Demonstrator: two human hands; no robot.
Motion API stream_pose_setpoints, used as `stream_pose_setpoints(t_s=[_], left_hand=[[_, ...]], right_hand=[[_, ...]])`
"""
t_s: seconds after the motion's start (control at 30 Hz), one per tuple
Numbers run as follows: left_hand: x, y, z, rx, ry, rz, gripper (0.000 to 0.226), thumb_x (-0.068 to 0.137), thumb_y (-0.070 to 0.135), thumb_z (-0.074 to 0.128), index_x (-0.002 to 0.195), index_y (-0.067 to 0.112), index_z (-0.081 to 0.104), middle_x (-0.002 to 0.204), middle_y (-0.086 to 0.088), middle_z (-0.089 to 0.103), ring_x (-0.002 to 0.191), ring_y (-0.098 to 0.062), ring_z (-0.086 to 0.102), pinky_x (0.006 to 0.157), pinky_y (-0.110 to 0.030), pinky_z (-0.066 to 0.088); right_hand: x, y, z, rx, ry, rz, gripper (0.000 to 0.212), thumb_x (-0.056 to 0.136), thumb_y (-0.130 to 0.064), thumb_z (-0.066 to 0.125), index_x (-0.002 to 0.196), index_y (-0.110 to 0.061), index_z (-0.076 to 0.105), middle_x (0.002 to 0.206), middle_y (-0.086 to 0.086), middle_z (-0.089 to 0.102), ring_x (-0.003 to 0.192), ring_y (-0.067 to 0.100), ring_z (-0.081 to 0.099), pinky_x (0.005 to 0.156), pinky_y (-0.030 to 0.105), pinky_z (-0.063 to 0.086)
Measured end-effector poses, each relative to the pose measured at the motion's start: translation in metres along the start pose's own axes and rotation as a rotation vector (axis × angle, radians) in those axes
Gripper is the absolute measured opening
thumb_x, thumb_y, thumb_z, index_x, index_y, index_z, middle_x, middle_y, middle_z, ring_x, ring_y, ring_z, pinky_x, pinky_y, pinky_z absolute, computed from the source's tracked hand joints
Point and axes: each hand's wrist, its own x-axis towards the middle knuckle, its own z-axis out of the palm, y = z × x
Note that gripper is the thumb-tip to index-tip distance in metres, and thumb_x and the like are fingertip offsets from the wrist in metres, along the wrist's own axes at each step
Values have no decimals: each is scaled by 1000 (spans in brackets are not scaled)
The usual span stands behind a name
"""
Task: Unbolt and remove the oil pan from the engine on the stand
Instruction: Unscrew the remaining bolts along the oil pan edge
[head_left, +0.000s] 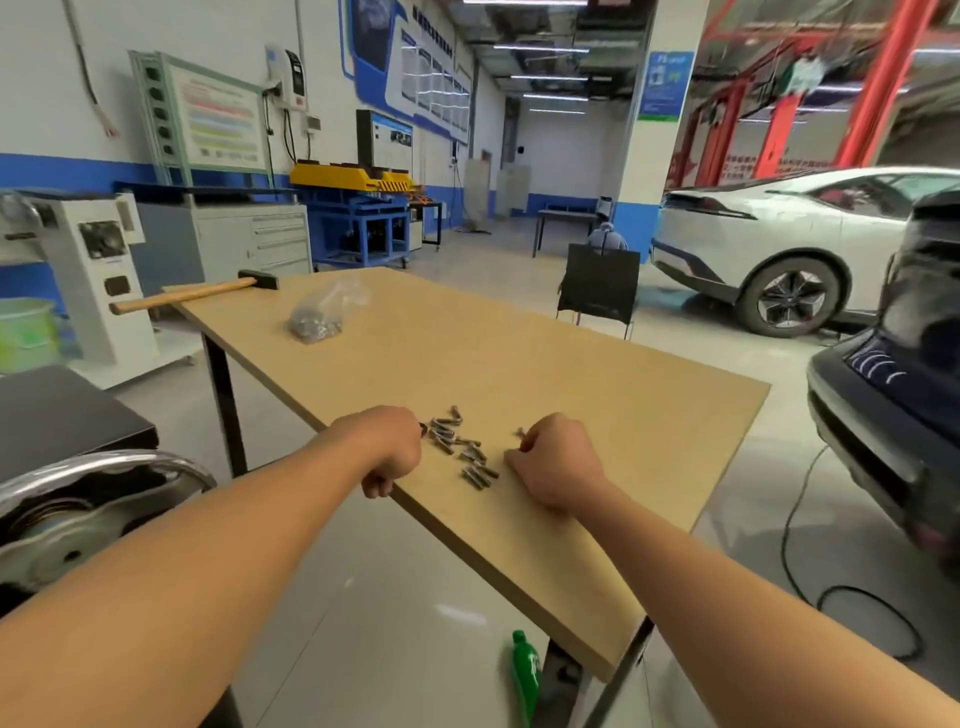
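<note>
Several loose metal bolts (465, 451) lie in a small heap on the wooden tabletop (571, 374), close to its near edge. My left hand (387, 447) rests curled at the table's edge just left of the heap, its fingers closed; a small dark tip shows at its fingertips. My right hand (553, 462) sits on the tabletop just right of the heap, fingers curled, with one bolt (520, 432) at its fingertips. The engine's shiny metal parts (78, 499) show at the lower left edge. No oil pan is visible.
A wooden-handled hammer (192, 296) and a clear bag of small parts (322, 314) lie at the table's far end. A green bottle (525, 675) stands on the floor under the table. A dark car (893, 384) and a white car (779, 244) stand to the right; a cable runs across the floor.
</note>
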Motion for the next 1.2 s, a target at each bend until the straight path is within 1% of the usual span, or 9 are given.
stream_pose_setpoints(t_s=[0.13, 0.27, 0.37, 0.6, 0.7, 0.83, 1.0, 1.1, 1.2], left_hand=[[4, 1, -2, 367, 129, 12, 18, 85, -1, 50, 72, 11, 55, 68, -3, 57, 58, -18, 56, 60, -30, 44], [9, 7, 1, 689, 221, 44, 21, 87, 7, 51, 102, 20, 59, 75, 1, 43, 78, -21, 52, 62, -33, 36], [4, 11, 4, 771, 253, 74, 14, 88, 11, 53, 96, 20, 58, 77, 0, 45, 76, -22, 52, 61, -33, 35], [-45, -28, 4, 113, 367, 113, 32, 105, 39, 34, 103, 19, 58, 105, -3, 61, 88, -23, 56, 77, -36, 46], [-130, -63, 15, -188, 412, 245, 27, 101, 49, 41, 110, 32, 60, 100, 12, 62, 89, -8, 59, 80, -34, 52], [-285, -128, 24, -283, 587, 243, 31, 86, 62, 51, 105, 41, 65, 86, 27, 62, 80, 7, 61, 69, -14, 46], [-471, -202, 8, -121, 1211, 48, 17, 86, 36, 61, 79, 25, 72, 77, 24, 61, 77, 4, 57, 72, -6, 39], [-555, -241, 4, 67, 1310, -88, 18, 86, 29, 62, 80, 15, 71, 80, 9, 65, 81, -11, 57, 79, -18, 42], [-619, -289, 6, 142, 1301, -336, 38, 80, 48, 64, 103, 18, 69, 105, 4, 66, 102, -12, 51, 96, -13, 33]], right_hand=[[-9, 6, 8, 146, 92, 9, 23, 88, -39, 69, 83, -17, 74, 81, -4, 66, 79, 20, 64, 67, 27, 46], [-9, 11, 3, 465, 212, 47, 17, 89, -29, 69, 86, -15, 78, 82, -6, 71, 79, 7, 64, 66, 20, 44], [-10, 15, 0, 587, 266, 82, 11, 89, -21, 68, 87, -15, 77, 83, -6, 72, 80, 5, 64, 65, 18, 43], [-35, 15, -7, 725, 252, 141, 10, 89, -20, 70, 81, -19, 74, 80, -3, 71, 79, 13, 64, 62, 22, 45], [-61, 1, -8, 736, 159, 121, 13, 91, -22, 70, 79, -17, 74, 80, 1, 70, 78, 17, 63, 64, 27, 47], [-116, -66, -2, 675, -56, -151, 20, 88, -27, 74, 72, -16, 75, 65, 4, 67, 59, 8, 56, 50, 22, 42], [-209, -238, 3, 731, -443, -660, 17, 79, -39, 80, 86, -24, 78, 72, -9, 73, 61, 2, 64, 58, 12, 46], [-267, -333, 12, 746, -526, -934, 51, 70, -49, 79, 112, -23, 71, 93, -6, 71, 77, 8, 63, 70, 9, 48], [-311, -393, 28, 716, -663, -1077, 100, 59, -60, 81, 147, -30, 44, 134, -13, 55, 110, 0, 54, 90, 13, 41]])
